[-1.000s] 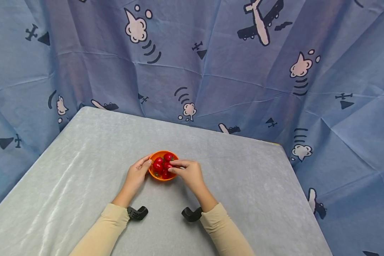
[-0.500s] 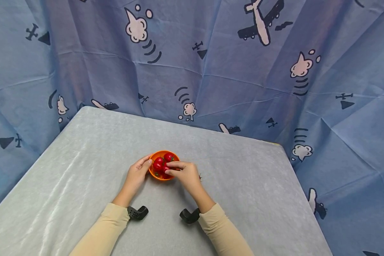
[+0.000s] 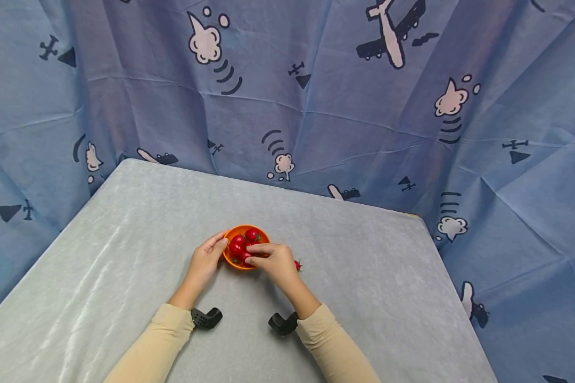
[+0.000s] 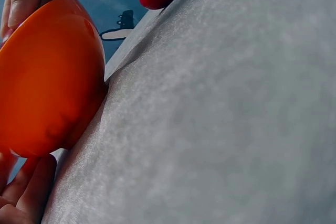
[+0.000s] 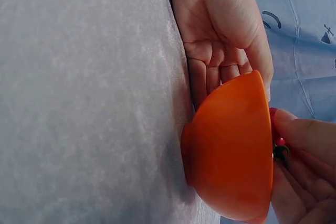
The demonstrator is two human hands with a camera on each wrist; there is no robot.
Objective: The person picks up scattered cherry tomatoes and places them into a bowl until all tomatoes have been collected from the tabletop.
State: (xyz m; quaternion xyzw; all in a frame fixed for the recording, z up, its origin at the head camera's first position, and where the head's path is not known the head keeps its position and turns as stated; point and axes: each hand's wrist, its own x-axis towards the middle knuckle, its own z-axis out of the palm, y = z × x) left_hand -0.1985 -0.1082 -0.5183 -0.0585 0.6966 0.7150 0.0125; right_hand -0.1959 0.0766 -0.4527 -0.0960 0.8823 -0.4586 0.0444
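An orange bowl point(image 3: 233, 231) stands on the table, with several small red tomatoes point(image 3: 237, 246) with green stalks inside. My left hand point(image 3: 208, 255) holds the bowl's left side, thumb at the rim and fingers along the outer wall. Over the bowl's right half, my right hand point(image 3: 275, 261) pinches a tomato point(image 3: 245, 257) between thumb and fingers. The right wrist view shows that tomato's green stalk point(image 5: 281, 152) at the rim, much of the fruit hidden by the thumb and bowl. One loose tomato point(image 3: 297, 265) lies on the table just right of my right hand.
A pale grey cloth covers the table point(image 3: 364, 276). Behind and beside it hangs a blue curtain point(image 3: 249, 96) printed with planes and clouds. Black wrist devices point(image 3: 206, 318) sit at both cuffs.
My right hand has shifted slightly left and lower inside the bowl. The loose tomato, hidden at first, now shows beside my right wrist. My left hand and the bowl stay nearly still.
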